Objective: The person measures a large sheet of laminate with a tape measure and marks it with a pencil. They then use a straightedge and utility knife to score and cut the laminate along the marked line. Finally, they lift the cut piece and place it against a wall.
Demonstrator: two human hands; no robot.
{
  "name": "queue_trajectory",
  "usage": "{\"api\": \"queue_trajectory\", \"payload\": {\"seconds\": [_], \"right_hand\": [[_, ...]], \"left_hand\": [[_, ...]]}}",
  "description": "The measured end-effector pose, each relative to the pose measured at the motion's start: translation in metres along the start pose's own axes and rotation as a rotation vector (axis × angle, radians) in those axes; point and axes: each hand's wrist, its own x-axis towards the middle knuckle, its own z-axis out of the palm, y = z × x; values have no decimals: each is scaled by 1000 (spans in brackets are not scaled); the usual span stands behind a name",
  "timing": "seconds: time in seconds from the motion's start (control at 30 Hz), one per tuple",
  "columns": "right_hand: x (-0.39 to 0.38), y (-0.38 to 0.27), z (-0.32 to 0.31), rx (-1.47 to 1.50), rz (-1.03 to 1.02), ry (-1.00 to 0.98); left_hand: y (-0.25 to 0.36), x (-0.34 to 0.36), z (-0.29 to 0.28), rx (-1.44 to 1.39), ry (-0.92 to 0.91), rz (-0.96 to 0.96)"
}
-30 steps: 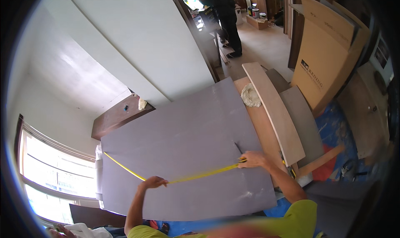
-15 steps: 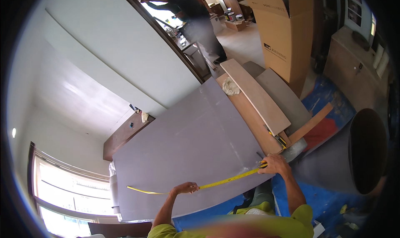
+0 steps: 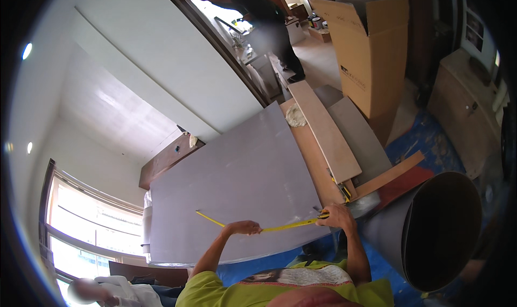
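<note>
A yellow tape measure blade (image 3: 291, 226) stretches over a large grey sheet (image 3: 231, 172) laid out flat in front of me. My right hand (image 3: 339, 216) grips the tape measure's case near the sheet's right edge; fingers cover most of the case. Further left, my left hand (image 3: 245, 228) has its fingers closed on the blade. Beyond that hand, the loose end of the blade sticks out up and to the left, over the sheet. Something small and dark also shows beside the case, too small to name.
Wooden boards (image 3: 326, 135) lie along the sheet's right edge, with a yellow-black tool (image 3: 344, 191) and a pale roll (image 3: 295, 115) by them. A large grey roll (image 3: 388, 231) stands right, a tall cardboard box (image 3: 371, 65) behind. Another person (image 3: 264, 22) works at the back; someone sits lower left.
The free length of blade left of my left hand has become shorter. My right hand has shifted left with the case. My view has turned slightly, and a seated person now shows at lower left.
</note>
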Motion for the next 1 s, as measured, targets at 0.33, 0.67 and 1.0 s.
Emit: {"api": "queue_trajectory", "payload": {"seconds": [0.33,0.67,1.0], "right_hand": [[-44,22,-4,19,75,70],[-26,-23,28,33,-29,99],[-7,-33,53,26,-55,24]], "left_hand": [[18,42,-14,29,-193,13],[51,86,17,179,47,342],[61,78,31,146,68,261]]}}
